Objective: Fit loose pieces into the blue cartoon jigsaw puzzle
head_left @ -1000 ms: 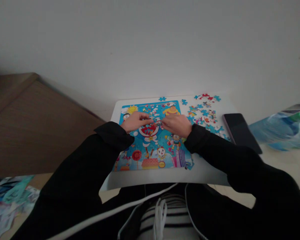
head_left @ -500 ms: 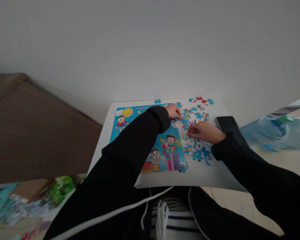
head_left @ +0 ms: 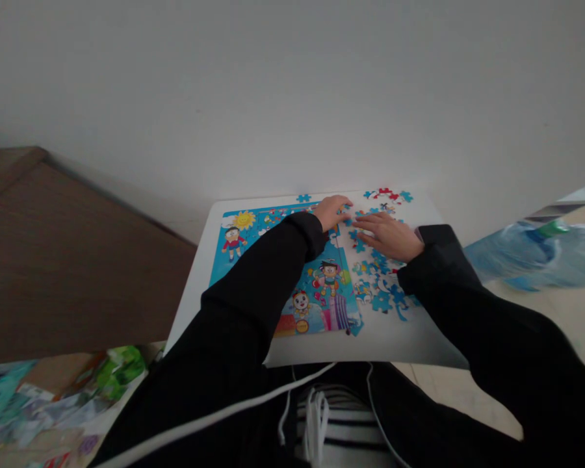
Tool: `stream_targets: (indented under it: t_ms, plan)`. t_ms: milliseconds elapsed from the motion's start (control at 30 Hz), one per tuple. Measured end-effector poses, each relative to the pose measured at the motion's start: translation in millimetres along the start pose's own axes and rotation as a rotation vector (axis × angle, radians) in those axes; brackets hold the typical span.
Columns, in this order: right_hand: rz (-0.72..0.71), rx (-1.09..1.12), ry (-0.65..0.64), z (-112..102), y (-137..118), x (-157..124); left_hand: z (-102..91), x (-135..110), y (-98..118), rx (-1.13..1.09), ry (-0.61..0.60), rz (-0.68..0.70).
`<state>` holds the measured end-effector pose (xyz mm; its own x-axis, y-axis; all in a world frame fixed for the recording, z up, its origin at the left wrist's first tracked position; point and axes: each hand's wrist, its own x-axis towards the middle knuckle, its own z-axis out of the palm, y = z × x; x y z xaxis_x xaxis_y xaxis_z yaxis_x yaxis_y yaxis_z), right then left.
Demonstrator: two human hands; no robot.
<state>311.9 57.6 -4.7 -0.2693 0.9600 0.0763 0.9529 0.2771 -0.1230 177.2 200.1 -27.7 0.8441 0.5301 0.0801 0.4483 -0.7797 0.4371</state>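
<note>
A cartoon jigsaw puzzle board, mostly blue, lies on a small white table. My left hand is at its upper right corner, thumb and fingers closed around a small blue puzzle piece. Just to the right, my right hand has its fingers stretched out toward the left hand, above loose pieces; I see nothing held in it. Many loose blue puzzle pieces are heaped to the right of the board. My left sleeve covers part of the picture.
Red and blue pieces lie at the table's back edge, with one blue piece farther left. A dark phone rests by my right forearm. Plastic-wrapped bottles stand at right. A brown cabinet is at left; a white cable crosses my lap.
My left hand has shifted slightly up and left and now surrounds a blue piece that lay beside it. My right hand has moved up and left, its curled fingers straightening.
</note>
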Motion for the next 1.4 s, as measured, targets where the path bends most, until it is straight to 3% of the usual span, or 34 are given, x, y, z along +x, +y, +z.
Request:
stream_targets:
  t_ms: [133, 233, 300, 400, 467, 600, 667, 733, 967, 1200, 1400]
  plan:
    - [-0.024, -0.036, -0.060, 13, 10, 26, -15.6, -26, 2, 0.070, -0.025, 0.025]
    - [0.053, -0.059, -0.077, 16, 12, 31, -33.5, -71, -1, 0.117, -0.096, 0.017]
    - [0.081, -0.061, -0.069, 12, 12, 21, -44.5, -111, -4, 0.205, -0.197, -0.081]
    - [0.093, -0.018, -0.012, 0, 15, -16, -53.8, -172, -13, 0.296, -0.287, -0.236]
    - [0.178, -0.004, 0.011, -7, 21, -52, -54.2, -206, -20, 0.319, -0.306, -0.309]
    - [0.644, -0.106, 0.022, -5, 35, -120, -49.1, -244, -31, 0.305, -0.292, -0.300]
    - [0.802, -0.080, -0.026, 4, 38, -140, -48.2, -250, -34, 0.282, -0.272, -0.276]
    - [0.874, -0.033, 0.008, 13, 38, -149, -48.9, -250, -34, 0.269, -0.266, -0.269]
    - [1.093, -0.003, 0.105, 21, 34, -143, -52.4, -238, -26, 0.284, -0.274, -0.231]
    - [1.091, -0.025, 0.169, 21, 31, -144, -50.1, -219, -26, 0.255, -0.283, -0.230]
    - [0.848, -0.028, 0.142, -7, 4, -118, -50.4, -210, -34, 0.205, -0.249, -0.141]
